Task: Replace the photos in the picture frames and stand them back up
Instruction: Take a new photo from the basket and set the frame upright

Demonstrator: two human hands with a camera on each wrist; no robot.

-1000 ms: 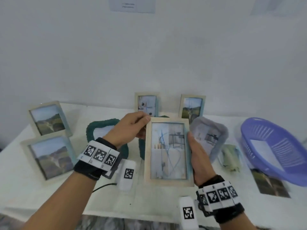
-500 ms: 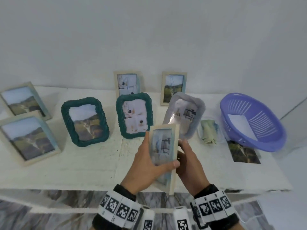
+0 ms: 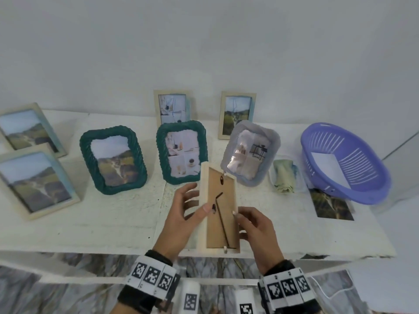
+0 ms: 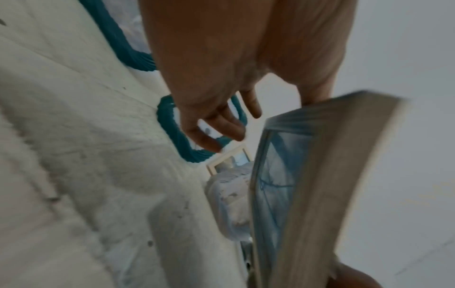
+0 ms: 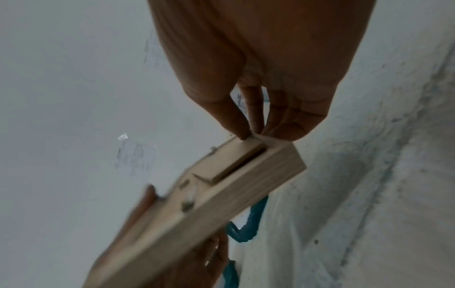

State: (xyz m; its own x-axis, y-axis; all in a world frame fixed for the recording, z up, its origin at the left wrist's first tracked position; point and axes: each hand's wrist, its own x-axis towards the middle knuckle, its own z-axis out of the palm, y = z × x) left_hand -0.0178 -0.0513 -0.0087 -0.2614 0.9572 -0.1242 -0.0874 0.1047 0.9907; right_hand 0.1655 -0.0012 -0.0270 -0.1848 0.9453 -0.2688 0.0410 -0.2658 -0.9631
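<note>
I hold a light wooden picture frame [image 3: 218, 223] upright over the table's front edge, its brown backing board and black wire stand [image 3: 221, 214] facing me. My left hand [image 3: 199, 199] holds its left edge, thumb on the backing, fingers spread past the front. My right hand [image 3: 242, 217] pinches the right edge. In the left wrist view the frame's glass front [image 4: 280, 194] shows a pale blue photo, and the left hand [image 4: 246, 109] has its fingers apart from the glass. In the right wrist view the right hand [image 5: 256, 132] pinches the frame [image 5: 246, 175] at its corner.
Two teal frames [image 3: 113, 159] [image 3: 181, 152], a grey frame [image 3: 249, 152] and several wooden frames stand on the white table [image 3: 113, 223]. A purple basket [image 3: 371, 189] with white paper sits at the right. In front of it lies a loose landscape photo [image 3: 331, 205], beside it a folded cloth [image 3: 283, 177].
The frame has been turned round, from photo side facing me to backing board facing me, and lowered toward the table's front edge. My left thumb now lies on the backing.
</note>
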